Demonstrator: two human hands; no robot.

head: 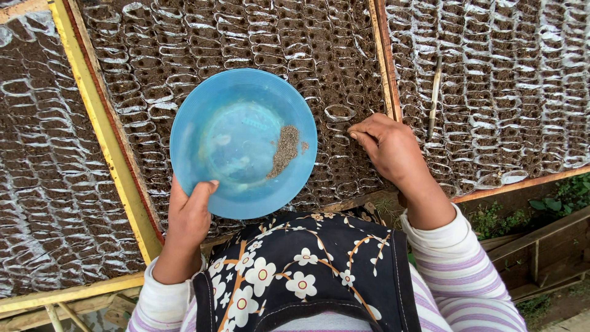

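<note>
Our left hand (190, 218) grips the near rim of one blue plastic bowl (243, 142), thumb hooked over the edge; a small heap of brown seeds (286, 149) lies right of the bowl's centre. Our right hand (388, 147) pinches its fingertips shut on the soil cells by the near right corner of the middle seedling tray (246, 37). We count three trays, yellow frame rails (104, 132) between them, and one thin stick (435, 98) on the right tray.
</note>
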